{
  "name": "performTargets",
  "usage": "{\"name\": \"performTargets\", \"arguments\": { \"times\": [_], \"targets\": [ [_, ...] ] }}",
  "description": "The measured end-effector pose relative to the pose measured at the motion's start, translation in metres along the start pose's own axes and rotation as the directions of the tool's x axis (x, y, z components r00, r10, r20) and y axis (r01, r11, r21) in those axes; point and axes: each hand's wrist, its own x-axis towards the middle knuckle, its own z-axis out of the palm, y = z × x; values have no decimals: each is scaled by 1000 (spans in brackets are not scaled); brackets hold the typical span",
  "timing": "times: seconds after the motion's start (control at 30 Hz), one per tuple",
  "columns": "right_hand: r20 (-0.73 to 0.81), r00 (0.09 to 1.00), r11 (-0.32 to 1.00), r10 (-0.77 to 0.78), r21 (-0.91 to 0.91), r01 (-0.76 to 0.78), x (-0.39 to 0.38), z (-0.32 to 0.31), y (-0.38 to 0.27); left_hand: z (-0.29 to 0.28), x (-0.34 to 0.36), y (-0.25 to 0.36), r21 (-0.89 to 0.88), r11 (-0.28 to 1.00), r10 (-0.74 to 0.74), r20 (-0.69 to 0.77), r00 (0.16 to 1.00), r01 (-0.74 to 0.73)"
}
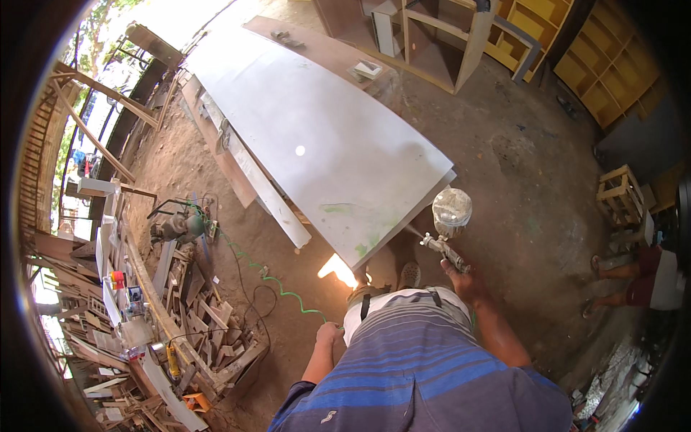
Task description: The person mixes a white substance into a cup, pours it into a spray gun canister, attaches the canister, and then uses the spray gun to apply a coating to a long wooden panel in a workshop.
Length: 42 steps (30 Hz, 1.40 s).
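My right hand is wrapped round the handle of a metal spray gun. A round, paint-smeared cup sits on top of the gun. From its nozzle a faint pale mist points left to the near edge of a large white panel. Grey and greenish patches mark the panel's near end. My left hand is closed low at my left side, on a thin green coiled hose that runs up to it. Its fingertips are hidden.
A compressor stands on the floor at left, beside a heap of wood offcuts. Unfinished wooden cabinets and yellow shelving stand at the back right. Another person's legs show at the right, near a wooden crate.
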Motion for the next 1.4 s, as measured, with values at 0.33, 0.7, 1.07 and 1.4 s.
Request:
{"name": "performTargets", "arguments": {
  "times": [0.33, 0.7, 1.07, 1.4],
  "targets": [
    [-348, 934, 997, -77, -43, 66, 17, -19, 29, 1, 2, 2, 2, 1000, 7, -13, 1000, -7],
    [-158, 987, 998, -24, -57, 15, -12, -12, 12, -1, 0, 6, 11, 999, 33, -49, 998, -32],
    [-144, 989, 999, -36, -13, 34, 10, -4, 10, 4, 0, 3, 24, 999, 33, -46, 998, -32],
    [-488, 845, 972, -219, -189, 142, 80, -18, 35, 2, -9, 1, -1, 1000, -18, -7, 1000, 18]
  ]
}}
